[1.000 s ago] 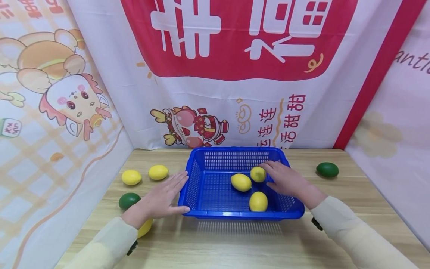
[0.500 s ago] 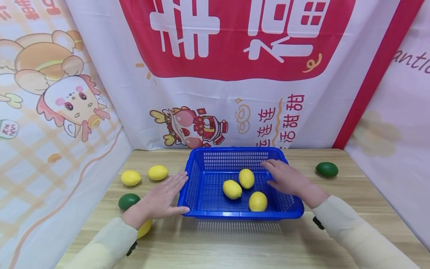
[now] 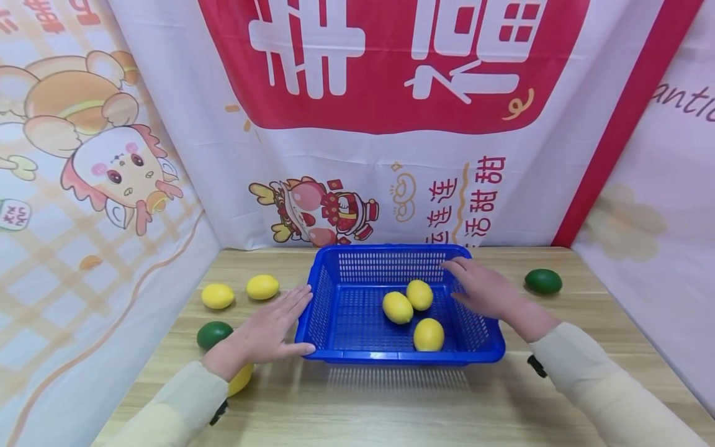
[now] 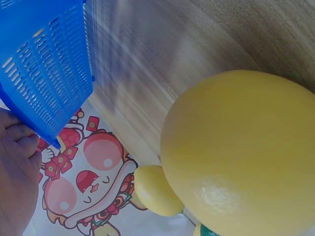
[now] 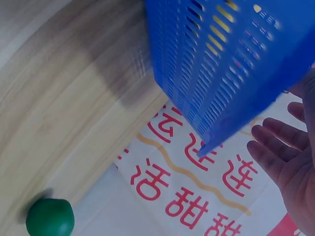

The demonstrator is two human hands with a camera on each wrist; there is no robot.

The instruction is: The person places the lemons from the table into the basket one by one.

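A blue plastic basket (image 3: 385, 356) with perforated sides stands on the table, holding a left lemon (image 3: 397, 308), a back lemon (image 3: 420, 295) and a front lemon (image 3: 429, 335). My left hand (image 3: 270, 332) touches the basket's left rim with straight fingers, thumb at the front corner. Over the basket's right side, my right hand (image 3: 485, 290) hovers with relaxed fingers and holds nothing; in the right wrist view its fingertips (image 5: 266, 129) are apart from the rim. A large yellow fruit (image 4: 241, 152) lies close beneath the left wrist, partly hidden in the head view.
Left of the basket lie two lemons, an outer one (image 3: 218, 296) and an inner one (image 3: 262, 287), and a green fruit (image 3: 215, 335). Another green fruit (image 3: 544, 282) lies at the far right. A printed cloth (image 3: 385, 186) hangs behind the wooden table (image 3: 391, 416).
The two rear lemons in the basket rolled left, then partly back right, while the front one stayed. My right hand drew slightly right, away from the lemons. The left hand stayed put.
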